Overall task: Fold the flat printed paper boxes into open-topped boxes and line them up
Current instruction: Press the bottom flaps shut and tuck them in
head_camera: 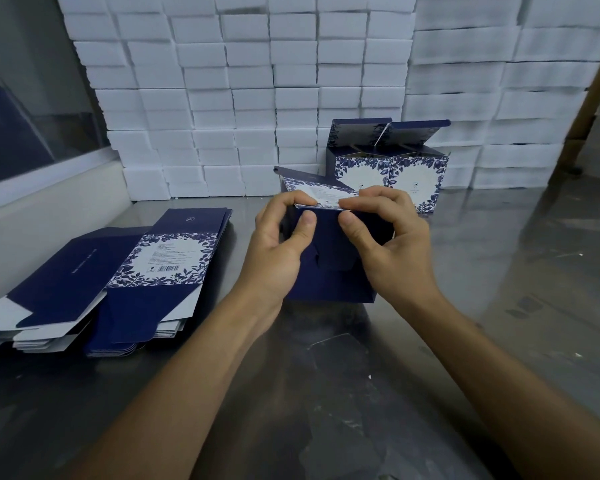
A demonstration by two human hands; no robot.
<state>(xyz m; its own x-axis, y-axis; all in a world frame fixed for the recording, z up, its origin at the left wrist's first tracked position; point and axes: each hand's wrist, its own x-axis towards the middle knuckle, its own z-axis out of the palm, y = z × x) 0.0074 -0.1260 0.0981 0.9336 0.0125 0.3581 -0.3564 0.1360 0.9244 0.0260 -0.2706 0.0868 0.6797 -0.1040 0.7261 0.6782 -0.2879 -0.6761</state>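
Both forearms reach up from the near edge of the steel tabletop (499,271) and meet at its middle. Left hand (278,244) and right hand (385,237) both pinch the top edge of a half-folded navy box (329,258), thumbs pressed on its near face, curled fingers hooked over the fold. Their palms hide the box's side walls, and its far flaps are only partly visible. Behind it, toward the far edge, two folded boxes (388,168) stand side by side, touching, lids up, against stacked white foam blocks (257,81). Flat box blanks (118,271) lie in piles near the left edge, their outer ends cut off by the frame.
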